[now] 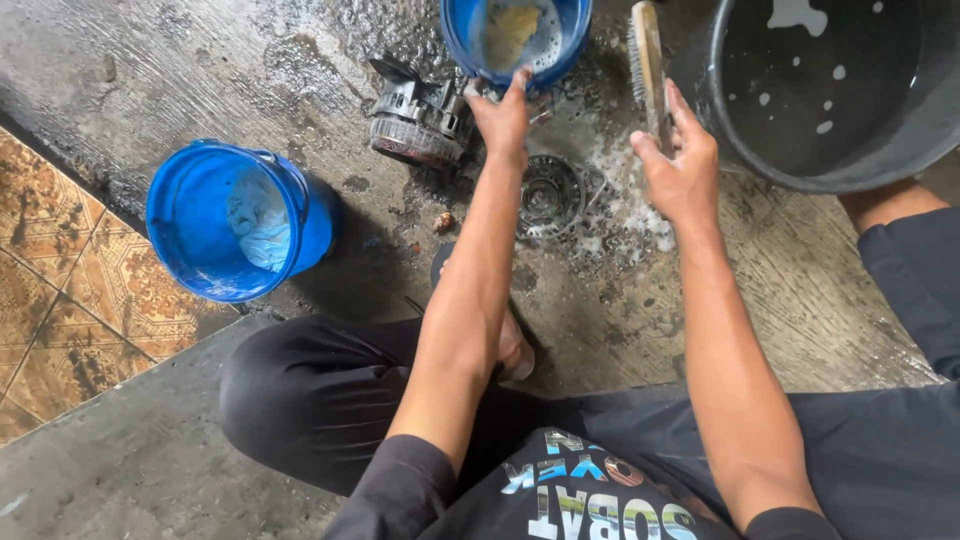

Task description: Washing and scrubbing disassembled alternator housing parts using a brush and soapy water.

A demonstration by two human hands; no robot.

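Observation:
I squat on a wet concrete floor. My left hand (503,118) reaches forward and its fingertips touch the near rim of a small blue bowl (563,40) that holds soapy water and a yellowish sponge. My right hand (680,160) grips the wooden handle of a scrub brush (648,55) that points away from me. A round, dark, greasy metal part (550,193) lies on the floor between my hands, with foam beside it. A larger finned metal engine part (420,120) sits just left of my left hand.
A blue bucket (200,220) with a pale cloth inside stands at the left. A big dark basin (830,150) of foamy water sits at the upper right. Patterned brown tiles (50,290) border the concrete at the left. My knees and one foot are below.

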